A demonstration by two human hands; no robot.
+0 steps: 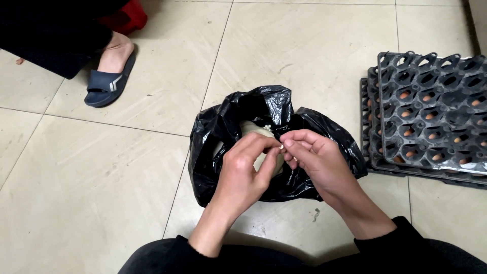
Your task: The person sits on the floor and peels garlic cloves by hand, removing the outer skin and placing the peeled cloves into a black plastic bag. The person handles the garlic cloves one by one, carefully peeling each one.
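Black plastic bag (223, 152) sits open on the tile floor (101, 193), a pale lump (253, 129) inside; left hand (243, 172) and right hand (314, 157) pinch its rim together at the mouth. Thin, soft, crinkly, likely light; best gripped by bunched edge

pale bundle (253, 133) half-hidden behind hands (284, 162)

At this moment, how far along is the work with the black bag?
Done: the black bag sits open on the floor with pale stuff showing inside. In hand: the left hand and right hand meet over its mouth, fingertips pinching something too small to tell. Left: the stacked black egg trays to the right, eggs showing through them, lie untouched. A person's foot in a blue slipper stands nearby.
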